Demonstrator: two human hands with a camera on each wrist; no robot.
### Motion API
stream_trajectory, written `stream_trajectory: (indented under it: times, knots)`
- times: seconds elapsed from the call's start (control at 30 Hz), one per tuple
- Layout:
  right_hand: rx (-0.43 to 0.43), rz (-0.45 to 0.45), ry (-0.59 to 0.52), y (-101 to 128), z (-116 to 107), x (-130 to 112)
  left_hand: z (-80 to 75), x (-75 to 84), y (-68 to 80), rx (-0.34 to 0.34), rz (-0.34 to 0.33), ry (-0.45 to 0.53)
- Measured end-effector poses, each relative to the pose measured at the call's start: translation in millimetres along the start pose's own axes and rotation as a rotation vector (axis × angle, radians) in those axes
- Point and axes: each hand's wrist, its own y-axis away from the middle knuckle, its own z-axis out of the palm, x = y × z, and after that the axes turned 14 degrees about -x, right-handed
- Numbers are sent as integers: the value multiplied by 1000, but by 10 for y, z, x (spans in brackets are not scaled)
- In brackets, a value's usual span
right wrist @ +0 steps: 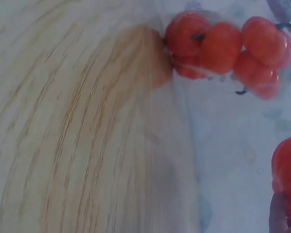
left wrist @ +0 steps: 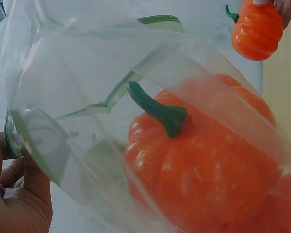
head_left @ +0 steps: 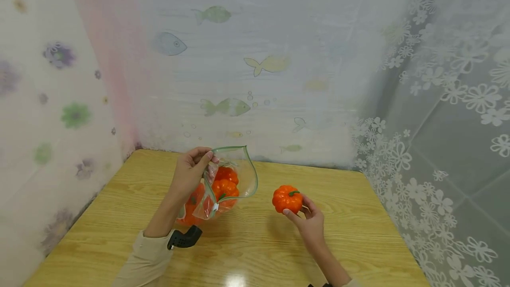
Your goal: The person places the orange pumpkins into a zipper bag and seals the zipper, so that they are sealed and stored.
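Here, the right hand (head_left: 312,223) holds a small orange toy pumpkin (head_left: 287,198) at its fingertips, lifted just above the wooden table (head_left: 350,216), to the right of the bag. The left hand (head_left: 192,168) pinches the green-edged rim of a clear zip bag (head_left: 243,176), keeping its mouth wide and turned toward the loose pumpkin. Inside the bag sit several more orange pumpkins (head_left: 225,188) with green stems. Behind the table hangs a curtain printed with fish (head_left: 267,64).
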Motion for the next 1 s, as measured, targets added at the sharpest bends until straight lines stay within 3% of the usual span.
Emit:
stream_trajectory:
  times: [0.4,0.63,0.83,1.0]
  knots:
    - [-69,-104,-145,50,348,-49,-13,-17,0,-11,26,20]
    - [-80,-253,-216,67,478,-110,-33,-39,-18,-11,31,32]
    - [-130,-365,-231,59,572,-254,-47,-50,-34,-11,30,26]
    - [-152,-407,-224,35,650,-398,-55,-55,-44,-15,25,24]
